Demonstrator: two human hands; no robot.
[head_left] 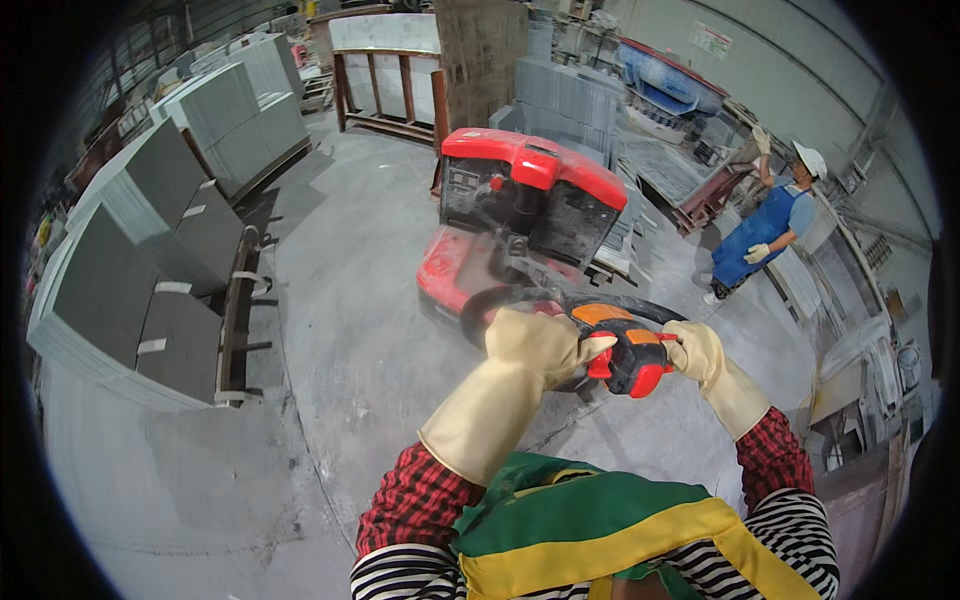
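Both my hands, in cream rubber gloves, are on the control handle of a red and black electric pallet truck. The handle head is black with orange and red parts. My left hand is closed round its left grip, the thumb lying by a red lever. On the other side my right hand is wrapped round the right grip, fingers at a red piece. Beyond the handle stands the truck's body, with a red cover on top and a dusty red base. Its forks are hidden behind it.
Upright stacks of grey stone slabs lean on metal racks at left. Ahead are a rust-brown frame and more grey slabs. At right a person in a white helmet and blue apron stands near benches. Grey concrete floor lies between.
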